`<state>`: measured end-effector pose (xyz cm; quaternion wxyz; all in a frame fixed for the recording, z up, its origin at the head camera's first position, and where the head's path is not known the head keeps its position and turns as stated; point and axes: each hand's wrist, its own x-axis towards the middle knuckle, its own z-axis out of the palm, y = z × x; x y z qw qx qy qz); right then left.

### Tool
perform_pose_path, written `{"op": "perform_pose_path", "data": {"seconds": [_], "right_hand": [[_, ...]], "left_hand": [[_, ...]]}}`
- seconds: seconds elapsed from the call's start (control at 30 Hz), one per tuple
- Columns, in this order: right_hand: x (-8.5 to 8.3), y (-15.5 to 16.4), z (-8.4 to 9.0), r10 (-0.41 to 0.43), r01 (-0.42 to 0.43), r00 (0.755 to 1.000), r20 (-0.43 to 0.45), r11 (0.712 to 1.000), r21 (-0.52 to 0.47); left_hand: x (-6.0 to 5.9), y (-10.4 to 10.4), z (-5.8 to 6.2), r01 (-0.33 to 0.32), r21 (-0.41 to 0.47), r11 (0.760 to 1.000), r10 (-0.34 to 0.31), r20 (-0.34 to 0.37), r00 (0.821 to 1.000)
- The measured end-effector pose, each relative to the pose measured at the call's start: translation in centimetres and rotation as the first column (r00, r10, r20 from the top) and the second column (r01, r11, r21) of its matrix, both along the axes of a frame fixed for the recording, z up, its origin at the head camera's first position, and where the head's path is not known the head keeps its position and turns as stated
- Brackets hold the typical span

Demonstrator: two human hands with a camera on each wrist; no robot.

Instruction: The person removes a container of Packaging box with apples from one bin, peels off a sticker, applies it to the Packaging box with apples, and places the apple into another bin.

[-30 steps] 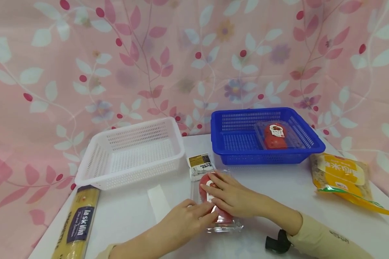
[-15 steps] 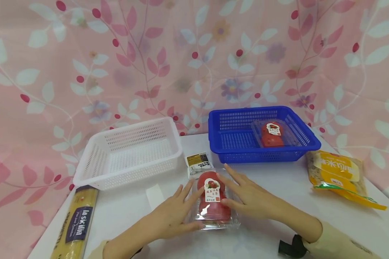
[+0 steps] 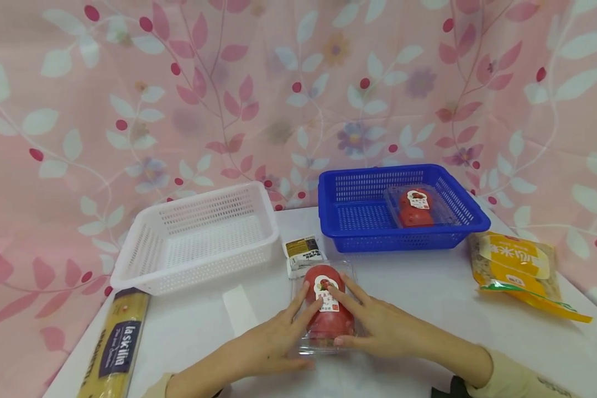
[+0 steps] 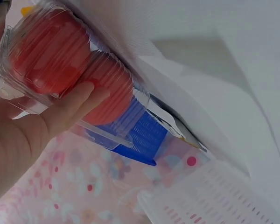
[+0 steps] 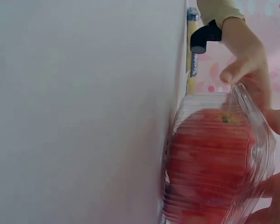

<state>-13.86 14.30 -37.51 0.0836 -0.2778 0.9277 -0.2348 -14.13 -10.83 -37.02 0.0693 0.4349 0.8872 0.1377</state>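
A clear plastic box of red fruit (image 3: 328, 325) with a white picture label lies on the white table, its length running away from me. My left hand (image 3: 271, 340) lies along its left side, with fairly straight fingers reaching over the lid towards the label. From the other side my right hand (image 3: 385, 323) touches the lid, its fingers spread and its thumb near the front end. In the left wrist view, straight fingers (image 4: 67, 109) lie along the ridged box (image 4: 51, 51). The right wrist view shows the box (image 5: 210, 158) low on the table between both hands.
Behind the box lies a small white packet (image 3: 303, 254). A white basket (image 3: 204, 271) stands back left, and a blue basket (image 3: 403, 240) holding another fruit box (image 3: 418, 207) back right. Spaghetti (image 3: 116, 348) lies left, a yellow grain bag (image 3: 517, 271) right, and a white strip (image 3: 240, 309) near my left hand.
Both hands first covered the box's middle, then spread apart and uncovered the label. Now the fingers have come back inward over the lid. The camera view has shifted slightly.
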Motion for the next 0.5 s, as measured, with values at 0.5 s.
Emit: {"op": "perform_pose_path", "data": {"seconds": [0.5], "right_hand": [[0.81, 0.06, 0.58, -0.015, 0.010, 0.998, -0.065, 0.997, -0.079]], "left_hand": [[0.63, 0.79, 0.14, -0.007, 0.185, 0.983, 0.026, -0.101, 0.995]]}}
